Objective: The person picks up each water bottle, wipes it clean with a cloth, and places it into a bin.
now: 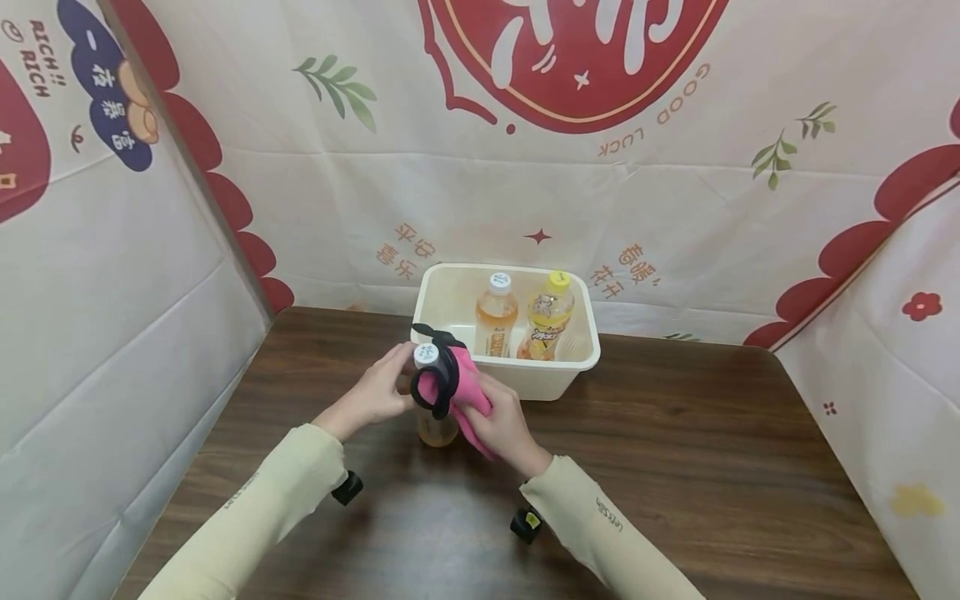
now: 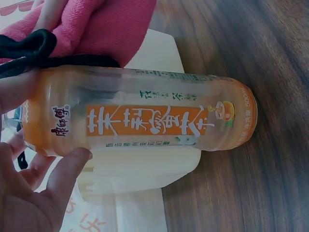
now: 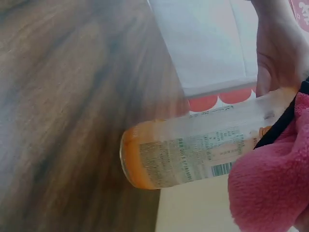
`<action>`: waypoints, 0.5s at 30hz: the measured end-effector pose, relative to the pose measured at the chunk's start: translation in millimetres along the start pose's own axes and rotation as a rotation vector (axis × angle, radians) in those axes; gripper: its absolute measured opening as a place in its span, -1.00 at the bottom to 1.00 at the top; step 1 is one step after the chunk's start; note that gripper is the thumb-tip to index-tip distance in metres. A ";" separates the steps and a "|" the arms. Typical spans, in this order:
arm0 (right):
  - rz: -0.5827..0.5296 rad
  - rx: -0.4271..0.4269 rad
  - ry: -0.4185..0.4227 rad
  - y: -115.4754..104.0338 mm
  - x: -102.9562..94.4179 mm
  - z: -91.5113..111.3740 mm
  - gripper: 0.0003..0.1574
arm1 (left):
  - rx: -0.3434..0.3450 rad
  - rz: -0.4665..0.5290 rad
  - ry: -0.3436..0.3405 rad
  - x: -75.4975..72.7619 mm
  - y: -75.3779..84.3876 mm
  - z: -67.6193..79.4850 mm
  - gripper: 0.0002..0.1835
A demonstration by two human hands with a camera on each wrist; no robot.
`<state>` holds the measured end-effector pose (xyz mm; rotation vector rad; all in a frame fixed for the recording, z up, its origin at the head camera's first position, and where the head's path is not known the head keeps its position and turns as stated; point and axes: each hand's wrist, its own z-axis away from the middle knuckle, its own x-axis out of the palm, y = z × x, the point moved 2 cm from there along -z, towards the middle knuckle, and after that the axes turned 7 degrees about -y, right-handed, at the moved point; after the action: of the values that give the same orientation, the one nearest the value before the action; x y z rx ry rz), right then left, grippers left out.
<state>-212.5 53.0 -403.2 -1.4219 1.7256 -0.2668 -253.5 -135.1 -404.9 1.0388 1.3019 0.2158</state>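
A clear plastic drink bottle [image 2: 154,116] with an orange label and white cap is above the dark wooden table. In the left wrist view, my left hand [image 1: 382,388] grips it near the shoulder, thumb along the label. A pink plush cloth [image 1: 468,383] with black trim is bunched in my right hand [image 1: 501,417]. Its trim curves around the upper part of the bottle just below the cap. In the right wrist view, the pink cloth [image 3: 270,183] covers the bottle's upper side, and the lower body with its printed text and barcode shows.
Behind my hands a cream plastic basin [image 1: 540,382] stands against the printed backdrop. Inside are an orange-labelled bottle [image 1: 497,317] with a white cap and a yellow-capped bottle [image 1: 550,317]. Printed cloth walls [image 1: 112,317] enclose the wooden table [image 1: 675,433] at the back and sides.
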 end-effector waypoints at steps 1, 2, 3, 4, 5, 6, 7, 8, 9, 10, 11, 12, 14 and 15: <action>-0.003 0.001 -0.009 2.2 0.2 -1.4 -0.76 | 0.000 0.007 -0.002 0.1 -0.4 0.2 -0.40; -0.006 0.008 -0.019 5.5 0.8 -2.3 -0.76 | 0.001 0.006 -0.002 0.2 -0.7 0.3 -0.39; -0.008 0.016 -0.027 9.0 1.3 -3.2 -0.76 | 0.005 0.001 -0.001 0.3 -0.6 0.3 -0.39; -0.004 0.022 -0.034 12.3 1.7 -4.3 -0.75 | 0.011 -0.006 0.000 0.6 -0.5 0.2 -0.39; -0.002 0.031 -0.041 15.6 2.0 -5.7 -0.76 | 0.017 -0.022 0.003 0.7 -0.6 0.0 -0.38; -0.001 0.037 -0.047 18.5 2.3 -7.3 -0.76 | 0.023 -0.035 0.007 0.7 -0.5 -0.2 -0.38; -0.005 0.046 -0.054 21.1 2.5 -8.8 -0.76 | 0.027 -0.048 0.014 0.8 -0.3 -0.3 -0.37; -0.003 0.051 -0.059 22.4 2.6 -10.5 -0.77 | 0.031 -0.067 0.024 1.0 -0.4 -0.4 -0.37; 0.000 0.055 -0.060 22.5 2.5 -12.0 -0.78 | 0.035 -0.080 0.030 1.2 -0.4 -0.5 -0.36; -0.004 0.065 -0.061 22.6 2.7 -12.5 -0.78 | 0.040 -0.095 0.035 1.4 -0.6 -0.6 -0.36; -0.011 0.077 -0.057 23.1 3.4 -12.0 -0.78 | 0.044 -0.107 0.038 1.6 -0.7 -0.7 -0.36; -0.014 0.092 -0.050 23.7 4.4 -10.5 -0.78 | 0.044 -0.101 0.038 1.9 -0.5 -0.8 -0.36; -0.030 0.128 -0.025 25.4 7.2 -5.4 -0.78 | 0.041 -0.068 0.028 2.6 -0.7 -0.9 -0.38; -0.041 0.147 -0.011 26.1 8.6 -1.8 -0.78 | 0.039 -0.053 0.022 2.8 -0.8 -0.9 -0.39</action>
<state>-231.7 53.3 -422.9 -1.3501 1.6346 -0.3991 -253.7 -133.3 -407.3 1.0360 1.3564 0.1633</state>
